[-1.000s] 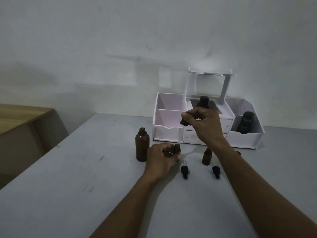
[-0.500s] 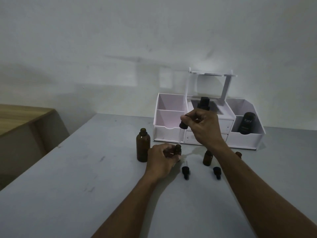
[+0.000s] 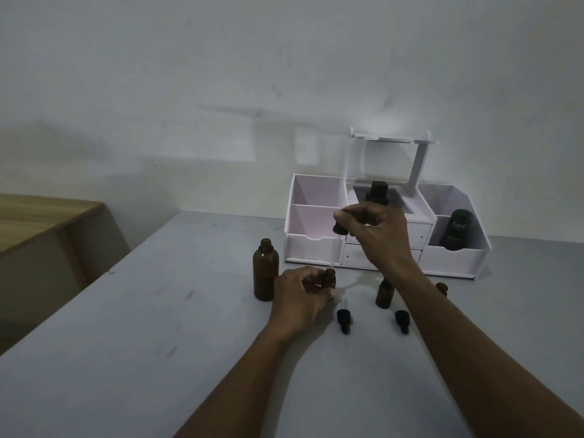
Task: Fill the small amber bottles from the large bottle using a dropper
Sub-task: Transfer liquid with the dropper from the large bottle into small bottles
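My left hand (image 3: pixel 300 295) grips a small amber bottle (image 3: pixel 329 278) standing on the grey table (image 3: pixel 158 343). My right hand (image 3: pixel 374 235) pinches the black bulb of a dropper (image 3: pixel 337 245), whose glass tube points down with its tip right above that bottle's mouth. The large amber bottle (image 3: pixel 265 270) stands uncapped just left of my left hand. A second small amber bottle (image 3: pixel 384 293) stands to the right, partly behind my right forearm. A third small bottle (image 3: pixel 441 288) peeks out beyond the forearm.
Two black dropper caps (image 3: pixel 343 318) (image 3: pixel 402 319) lie on the table in front of the bottles. A white organiser (image 3: pixel 379 248) with drawers stands at the back, holding a dark bottle (image 3: pixel 377 194) and a black tube (image 3: pixel 455 230). A wooden surface (image 3: pixel 47 222) sits at the left.
The dropper has stayed over the small bottle; my right hand shifted slightly. My left hand keeps its hold on the bottle.
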